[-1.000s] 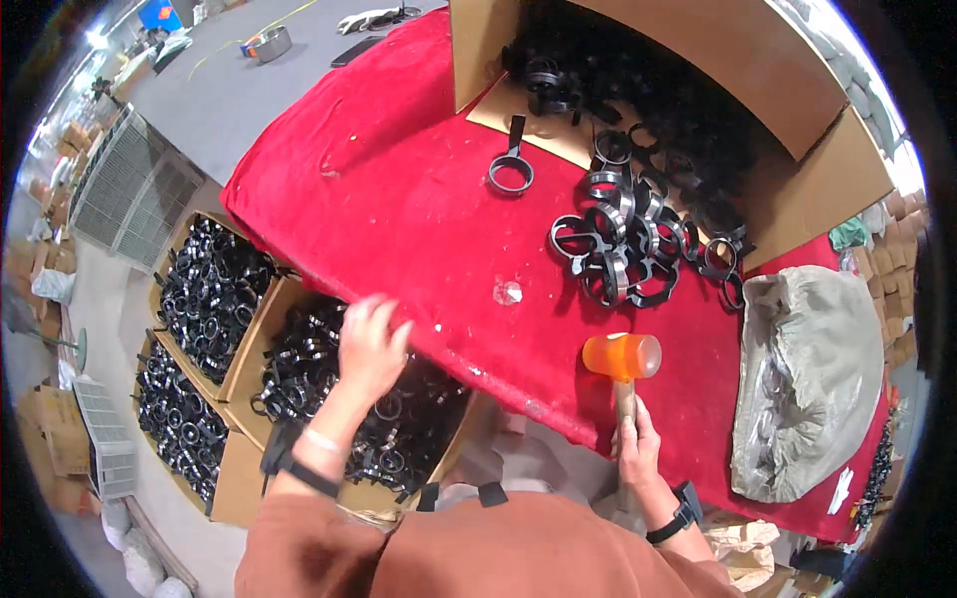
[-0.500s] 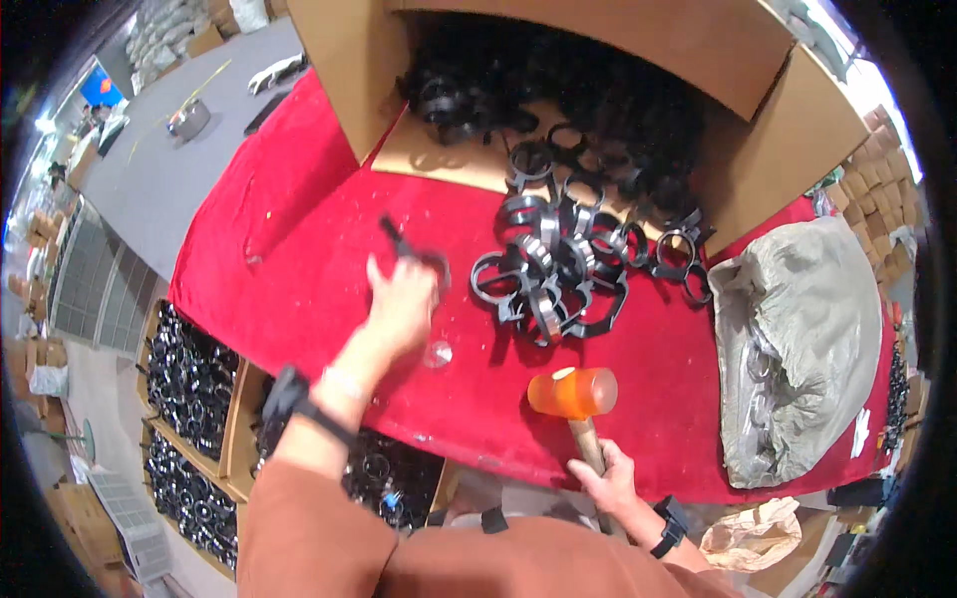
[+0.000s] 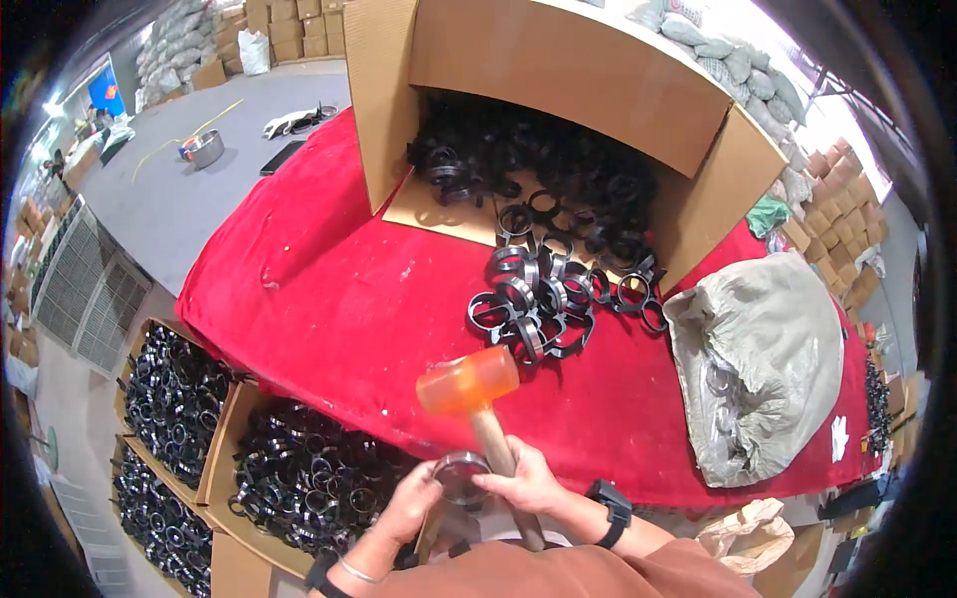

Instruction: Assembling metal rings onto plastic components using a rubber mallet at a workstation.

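Your right hand (image 3: 525, 480) is closed around the wooden handle of the orange-headed mallet (image 3: 469, 383), whose long axis runs up and slightly left from your grip, head farthest from you. Your left hand (image 3: 417, 498) pinches a round metal ring (image 3: 461, 468) just left of the handle. Beyond the mallet head lies a pile of black clamps (image 3: 538, 299) spilling from the cardboard box (image 3: 558, 70). Half a second ago your left hand was out over the red cloth (image 3: 329, 299); now it's drawn in.
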A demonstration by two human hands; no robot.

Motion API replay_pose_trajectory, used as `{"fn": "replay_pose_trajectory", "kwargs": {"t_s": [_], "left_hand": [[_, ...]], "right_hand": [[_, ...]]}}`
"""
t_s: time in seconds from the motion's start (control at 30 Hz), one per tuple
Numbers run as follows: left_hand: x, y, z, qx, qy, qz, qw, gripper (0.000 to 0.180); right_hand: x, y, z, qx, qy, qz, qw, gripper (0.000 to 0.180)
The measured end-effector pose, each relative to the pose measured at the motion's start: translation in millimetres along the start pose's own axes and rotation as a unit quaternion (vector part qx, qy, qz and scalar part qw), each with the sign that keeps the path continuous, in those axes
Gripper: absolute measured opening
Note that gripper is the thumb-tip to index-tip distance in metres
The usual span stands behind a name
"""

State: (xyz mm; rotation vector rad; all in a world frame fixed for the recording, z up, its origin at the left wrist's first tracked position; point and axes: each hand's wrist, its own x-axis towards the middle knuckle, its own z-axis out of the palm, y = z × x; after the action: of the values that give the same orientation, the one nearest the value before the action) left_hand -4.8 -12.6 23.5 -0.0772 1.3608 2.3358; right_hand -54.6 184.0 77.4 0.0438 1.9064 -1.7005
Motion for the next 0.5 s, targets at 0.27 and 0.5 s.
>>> {"fn": "replay_pose_trajectory", "kwargs": {"t_s": [0.27,0.5], "left_hand": [[7.7,-39.2,-13.5,0.270,0.147,0.084,0.948,0.029],[42.5,-47.1,-39.4,0.243,0.211,0.006,0.947,0.034]], "right_hand": [[9.5,38.2,8.4,-0.186,0.193,-0.122,0.956,0.032],[-33.0,65.4,-25.4,-0.209,0.274,-0.092,0.934,0.033]]}}
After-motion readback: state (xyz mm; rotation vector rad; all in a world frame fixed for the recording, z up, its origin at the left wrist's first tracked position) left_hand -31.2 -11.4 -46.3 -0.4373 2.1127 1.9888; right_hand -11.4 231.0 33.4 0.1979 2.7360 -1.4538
